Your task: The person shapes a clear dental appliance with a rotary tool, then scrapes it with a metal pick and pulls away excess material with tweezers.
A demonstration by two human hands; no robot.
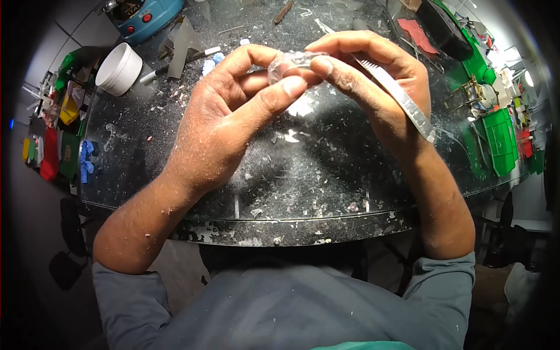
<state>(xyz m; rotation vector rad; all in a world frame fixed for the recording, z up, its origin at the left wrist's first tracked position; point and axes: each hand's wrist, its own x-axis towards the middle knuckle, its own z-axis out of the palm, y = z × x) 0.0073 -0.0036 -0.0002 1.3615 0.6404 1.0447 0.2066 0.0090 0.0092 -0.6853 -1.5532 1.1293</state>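
A small clear, translucent piece (284,63) is held between both hands above the dark, speckled table (280,175). My left hand (233,105) pinches its left side between thumb and fingers. My right hand (379,81) grips its right side with thumb and index finger. A flat metal tool with a toothed end (402,100) also rests in my right hand, passing between the fingers and slanting down across the back of the hand to the wrist. White dust covers both hands.
A white round tub (119,69) stands at the left, near a blue device (143,17). Grey sheets (185,49) and a marker (154,74) lie beside it. At the right are a red piece (417,36), a brass-coloured metal device (475,96) and a green bin (500,140).
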